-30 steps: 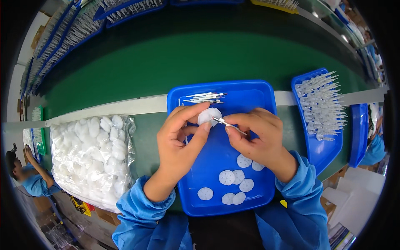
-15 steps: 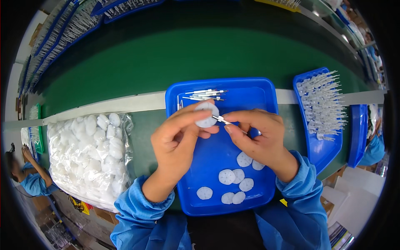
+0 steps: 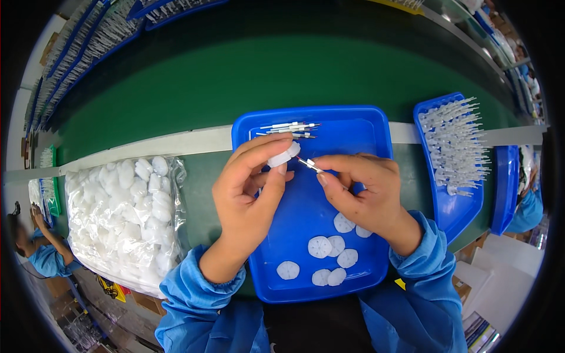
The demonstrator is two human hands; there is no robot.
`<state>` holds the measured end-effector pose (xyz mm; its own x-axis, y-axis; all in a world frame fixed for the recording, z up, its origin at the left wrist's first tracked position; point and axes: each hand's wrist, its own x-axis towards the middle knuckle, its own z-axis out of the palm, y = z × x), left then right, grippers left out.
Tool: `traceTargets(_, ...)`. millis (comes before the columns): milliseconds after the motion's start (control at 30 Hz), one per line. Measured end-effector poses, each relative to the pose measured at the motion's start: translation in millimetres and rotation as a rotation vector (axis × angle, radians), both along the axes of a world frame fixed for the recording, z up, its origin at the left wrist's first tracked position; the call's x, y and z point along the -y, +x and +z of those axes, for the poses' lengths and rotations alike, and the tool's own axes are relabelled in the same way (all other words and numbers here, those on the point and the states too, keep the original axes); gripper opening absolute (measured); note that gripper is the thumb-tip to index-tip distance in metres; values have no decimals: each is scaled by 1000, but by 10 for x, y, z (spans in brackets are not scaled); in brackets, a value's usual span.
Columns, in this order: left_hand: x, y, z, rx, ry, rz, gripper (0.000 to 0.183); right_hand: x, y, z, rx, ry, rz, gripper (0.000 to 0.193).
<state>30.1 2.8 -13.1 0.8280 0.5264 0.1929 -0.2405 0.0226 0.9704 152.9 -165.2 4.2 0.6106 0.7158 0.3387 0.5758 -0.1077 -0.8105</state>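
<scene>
Over a blue tray [image 3: 312, 296], my left hand [image 3: 247, 182] pinches a white plastic disc [image 3: 282, 155] by its edge, tilted so that it shows partly edge-on. Between thumb and fingertips, my right hand [image 3: 365, 188] grips a thin white rod [image 3: 310, 165] with a dark reddish tip. That tip points at the disc and is close to its rim; whether they touch I cannot tell. Several similar rods [image 3: 289, 128] lie at the tray's far left. Loose white discs [image 3: 319, 247] with small holes are scattered in its near half.
Left of the tray lies a clear bag [image 3: 120, 220] full of white discs. A blue bin [image 3: 456, 217] at the right holds many white rod assemblies [image 3: 453, 147]. More filled blue trays [image 3: 88, 53] line the far left. Another person [image 3: 50, 256] works at the left edge.
My left hand has turned the disc from nearly face-on to almost edge-on and drawn it slightly left. The rod's tip, formerly over the disc, now shows apart from its face.
</scene>
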Motion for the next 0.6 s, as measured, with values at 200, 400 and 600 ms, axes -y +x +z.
traceTargets(200,46,-19,34,-64,49,36,34,-15,-60,25,-56,34,-30,23)
traceTargets(400,50,-16,29,-65,54,40,36,-11,-22,18,-21,-1,-40,19)
traceTargets(600,49,-3,-13,-65,173,33,37,-10,-73,17,-136,-83,-78,15)
